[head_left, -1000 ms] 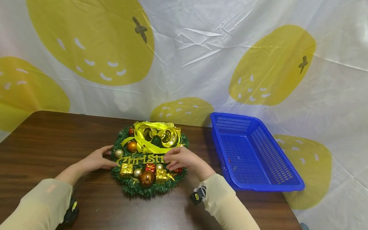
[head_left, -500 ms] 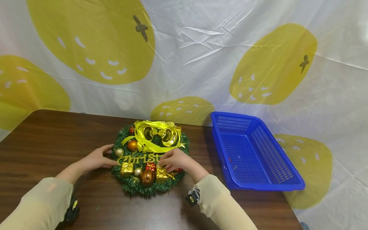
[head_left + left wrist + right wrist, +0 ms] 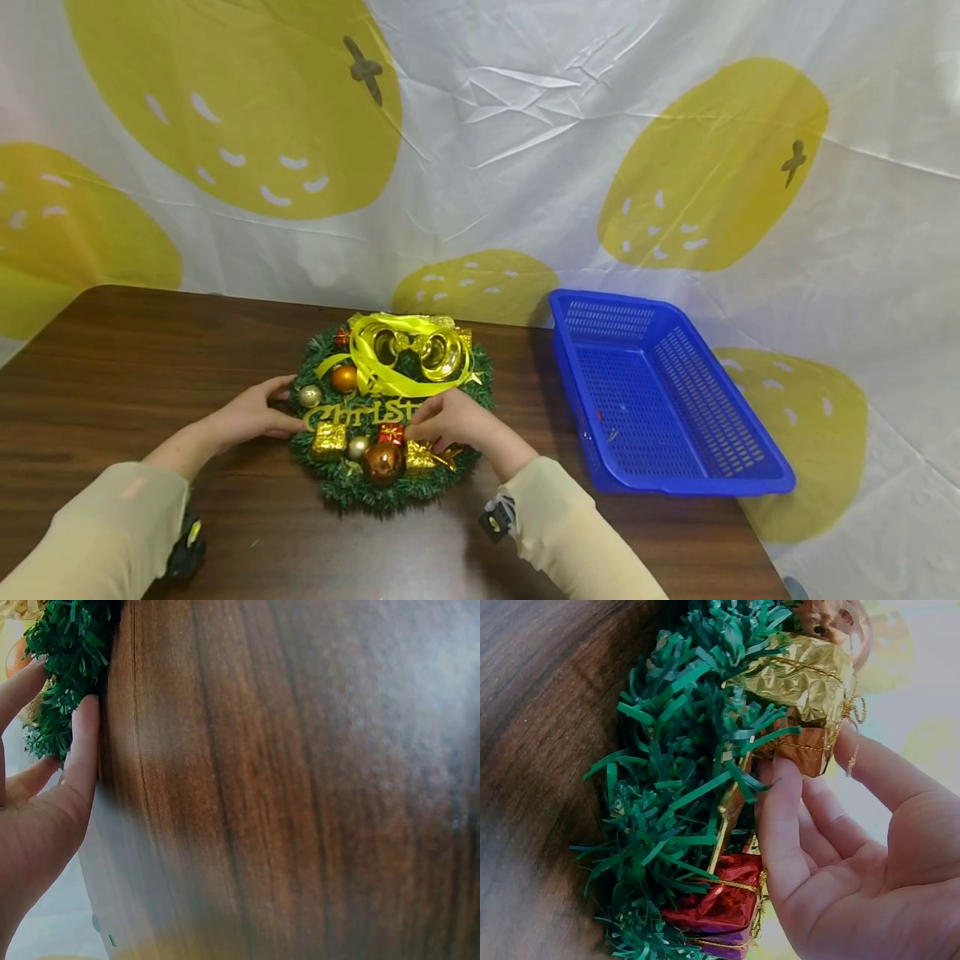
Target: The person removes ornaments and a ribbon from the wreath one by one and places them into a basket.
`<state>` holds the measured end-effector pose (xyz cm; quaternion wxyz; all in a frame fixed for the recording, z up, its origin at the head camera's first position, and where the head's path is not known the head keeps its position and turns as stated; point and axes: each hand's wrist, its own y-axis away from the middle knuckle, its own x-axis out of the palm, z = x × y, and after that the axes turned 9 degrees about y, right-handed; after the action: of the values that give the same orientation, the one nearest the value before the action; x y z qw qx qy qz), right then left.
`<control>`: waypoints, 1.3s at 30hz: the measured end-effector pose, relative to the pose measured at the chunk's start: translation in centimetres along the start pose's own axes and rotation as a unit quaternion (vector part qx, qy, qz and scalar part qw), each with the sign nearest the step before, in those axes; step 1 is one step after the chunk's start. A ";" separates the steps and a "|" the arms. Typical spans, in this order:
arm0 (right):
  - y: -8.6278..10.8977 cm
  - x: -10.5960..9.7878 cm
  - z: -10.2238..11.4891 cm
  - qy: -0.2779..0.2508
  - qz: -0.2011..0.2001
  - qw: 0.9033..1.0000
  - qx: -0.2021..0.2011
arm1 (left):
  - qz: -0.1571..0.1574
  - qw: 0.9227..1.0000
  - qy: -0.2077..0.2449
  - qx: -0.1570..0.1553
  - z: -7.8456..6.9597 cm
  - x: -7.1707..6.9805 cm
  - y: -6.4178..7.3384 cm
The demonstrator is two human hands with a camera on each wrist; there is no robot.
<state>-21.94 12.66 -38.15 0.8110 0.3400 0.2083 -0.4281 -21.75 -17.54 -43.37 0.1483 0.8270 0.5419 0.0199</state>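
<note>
A green Christmas wreath (image 3: 375,498) lies on the table, dressed with gold "Christ…" lettering (image 3: 375,412), baubles, small gift boxes, golden bells (image 3: 441,357) and yellow ribbon (image 3: 393,385). My left hand (image 3: 255,414) touches the wreath's left edge, thumb and fingers spread apart; its fingertips meet the green tinsel (image 3: 67,645) in the left wrist view. With thumb and forefinger my right hand (image 3: 457,425) pinches a shiny gold gift box (image 3: 799,679) on the front right part. That hand covers the end of the lettering. A red gift box (image 3: 720,904) sits nearby in the right wrist view.
A blue plastic basket (image 3: 573,392) stands at the right of the wooden table (image 3: 150,350), with a few tiny scraps on its bottom. Behind the table hangs a pale cloth (image 3: 480,167) printed with yellow fruit shapes.
My right hand has moved left and slightly down, from the end of the lettering to the gold gift box. The left hand stays at the wreath's edge.
</note>
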 end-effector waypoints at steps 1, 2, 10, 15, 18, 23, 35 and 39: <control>0.0 0.0 0.0 -0.003 0.000 1.000 -0.001 | -0.001 1.000 0.000 -0.001 0.0 0.0 0.0; 0.0 0.0 0.0 -0.006 -0.001 1.000 0.000 | -0.001 1.000 -0.001 0.000 0.0 0.0 0.1; -0.1 0.0 -0.2 -0.017 -0.004 1.000 0.006 | -0.002 1.000 0.000 -0.004 0.1 0.1 0.1; -0.1 -0.2 -0.4 -0.029 -0.002 1.000 0.004 | -0.002 1.000 -0.001 -0.003 0.2 0.1 0.1; 0.0 -0.5 -0.3 -0.042 -0.001 0.999 0.004 | -0.003 1.000 -0.002 -0.004 0.2 0.1 0.1; -0.1 -0.9 -0.2 -0.068 -0.004 0.998 0.002 | -0.005 1.000 -0.002 -0.005 0.1 0.1 0.1; -0.1 -1.9 -0.2 -0.108 -0.006 0.994 0.008 | -0.009 1.000 -0.007 -0.005 0.2 0.1 -0.1; 0.0 -2.3 -0.1 -0.125 -0.004 0.992 0.007 | -0.010 1.000 -0.007 -0.005 0.2 0.0 -0.2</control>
<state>-23.23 13.99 -36.77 0.8267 0.2891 0.1039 -0.4715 -21.91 -17.54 -43.62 0.1565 0.8209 0.5489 0.0153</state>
